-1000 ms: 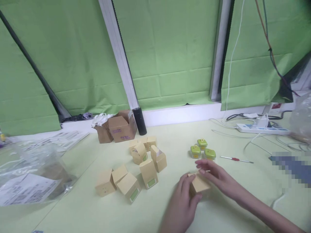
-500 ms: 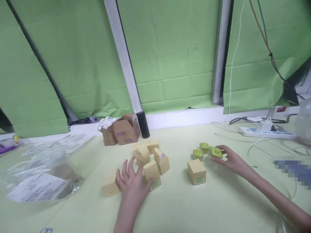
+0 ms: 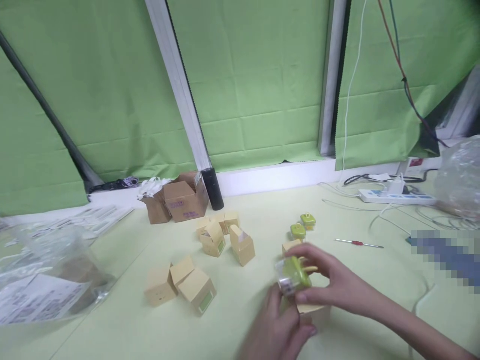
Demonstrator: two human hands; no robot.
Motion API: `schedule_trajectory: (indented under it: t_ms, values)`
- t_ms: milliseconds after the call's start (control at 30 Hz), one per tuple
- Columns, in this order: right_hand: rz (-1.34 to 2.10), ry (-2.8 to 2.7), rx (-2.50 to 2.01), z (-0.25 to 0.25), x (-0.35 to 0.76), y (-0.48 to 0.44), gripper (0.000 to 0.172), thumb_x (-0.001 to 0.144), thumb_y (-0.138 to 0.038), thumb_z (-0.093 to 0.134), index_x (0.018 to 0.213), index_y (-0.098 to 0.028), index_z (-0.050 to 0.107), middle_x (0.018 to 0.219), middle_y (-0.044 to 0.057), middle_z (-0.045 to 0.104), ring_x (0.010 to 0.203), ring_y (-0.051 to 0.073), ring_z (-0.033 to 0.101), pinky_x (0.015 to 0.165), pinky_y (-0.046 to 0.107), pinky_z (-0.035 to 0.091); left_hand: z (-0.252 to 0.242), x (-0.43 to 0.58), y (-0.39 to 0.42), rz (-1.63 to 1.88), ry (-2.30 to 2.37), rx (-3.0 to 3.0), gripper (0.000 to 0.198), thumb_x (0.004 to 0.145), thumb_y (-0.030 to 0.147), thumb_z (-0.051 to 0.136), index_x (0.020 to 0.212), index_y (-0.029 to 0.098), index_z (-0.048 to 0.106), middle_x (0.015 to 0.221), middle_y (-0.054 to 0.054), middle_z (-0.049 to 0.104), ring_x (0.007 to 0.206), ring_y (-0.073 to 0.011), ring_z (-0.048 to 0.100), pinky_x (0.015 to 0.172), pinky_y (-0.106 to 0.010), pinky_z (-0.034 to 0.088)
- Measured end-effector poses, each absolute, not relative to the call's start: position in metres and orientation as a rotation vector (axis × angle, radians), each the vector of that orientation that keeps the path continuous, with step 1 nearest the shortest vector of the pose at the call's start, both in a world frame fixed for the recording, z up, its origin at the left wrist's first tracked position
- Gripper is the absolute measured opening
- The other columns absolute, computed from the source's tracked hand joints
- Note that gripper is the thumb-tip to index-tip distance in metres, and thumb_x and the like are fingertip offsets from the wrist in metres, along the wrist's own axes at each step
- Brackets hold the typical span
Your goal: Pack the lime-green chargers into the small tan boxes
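Tan boxes (image 3: 197, 288) w/ green labels, lime-green lidded item (image 3: 293, 274), pale yellow-green table (image 3: 262, 220), green backdrop (image 3: 255, 75).

Single head-worn view, looking forward and down across the tabletop (image 3: 337, 210) toward green curtains (image 3: 255, 85), hands close below.

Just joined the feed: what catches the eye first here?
Near centre, the right hand holds a small green-lidded clear plastic container over a tan cardboard carton steadied by the left hand. Left of them, more small tan cardboard cartons lie scattered on the pale green table.
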State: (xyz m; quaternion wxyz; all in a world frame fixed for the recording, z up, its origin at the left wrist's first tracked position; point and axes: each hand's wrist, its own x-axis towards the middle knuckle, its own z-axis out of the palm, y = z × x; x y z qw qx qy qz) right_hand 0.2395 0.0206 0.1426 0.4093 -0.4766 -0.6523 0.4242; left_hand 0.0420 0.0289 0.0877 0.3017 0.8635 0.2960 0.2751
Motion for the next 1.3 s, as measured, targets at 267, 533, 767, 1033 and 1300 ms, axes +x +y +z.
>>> schedule_trajectory:
  t_ms: [267, 533, 767, 1033, 1300]
  values:
    - [0.866, -1.826, -1.335, 0.144, 0.248, 0.015, 0.044, 0.071, -0.039, 0.075, 0.114, -0.031, 0.066, 0.098, 0.001, 0.069, 0.086, 0.021, 0.061, 0.081, 0.035, 0.053, 0.059, 0.045, 0.023, 0.941, 0.852, 2.005, 0.011, 0.081, 0.018, 0.065, 0.09, 0.021, 0.059, 0.1, -0.004, 0.05, 0.091, -0.0169, 0.057, 0.082, -0.025, 0.049]
    - [0.974, -2.054, -1.244, 0.153, 0.254, 0.013, 0.047, 0.071, -0.034, 0.074, 0.117, -0.038, 0.067, 0.107, 0.001, 0.072, 0.09, 0.024, 0.066, 0.075, 0.032, 0.056, 0.031, 0.05, 0.026, 1.319, 0.659, 1.813, 0.035, 0.083, 0.038, 0.064, 0.103, 0.024, 0.038, 0.117, -0.007, 0.045, 0.11, -0.0207, 0.051, 0.091, -0.034, 0.046]
    - [0.955, -2.0, -1.254, 0.157, 0.25, 0.008, 0.027, 0.083, -0.044, 0.061, 0.106, -0.037, 0.072, 0.095, 0.001, 0.07, 0.078, 0.02, 0.068, 0.076, 0.03, 0.055, 0.027, 0.047, 0.029, 1.282, 0.625, 1.981, 0.044, 0.082, 0.044, 0.066, 0.117, 0.026, 0.045, 0.115, -0.008, 0.048, 0.109, -0.0218, 0.052, 0.094, -0.037, 0.048]
    - [0.947, -1.919, -1.236, 0.12, 0.255, -0.003, 0.04, 0.09, -0.055, 0.045, 0.12, -0.034, 0.063, 0.122, 0.006, 0.064, 0.116, 0.03, 0.056, 0.1, 0.043, 0.045, 0.026, 0.044, 0.024, 1.155, 0.74, 2.14, 0.034, 0.087, 0.036, 0.061, 0.119, 0.025, 0.056, 0.121, -0.011, 0.052, 0.118, -0.0237, 0.051, 0.102, -0.036, 0.046]
    - [0.851, -1.744, -1.34, 0.095, 0.24, -0.001, 0.031, 0.089, -0.045, 0.052, 0.116, -0.032, 0.063, 0.121, 0.007, 0.062, 0.117, 0.027, 0.055, 0.096, 0.039, 0.048, 0.017, 0.046, 0.024, 1.188, 0.712, 1.875, 0.027, 0.082, 0.038, 0.067, 0.102, 0.022, 0.056, 0.126, -0.01, 0.049, 0.123, -0.0252, 0.047, 0.101, -0.037, 0.046]
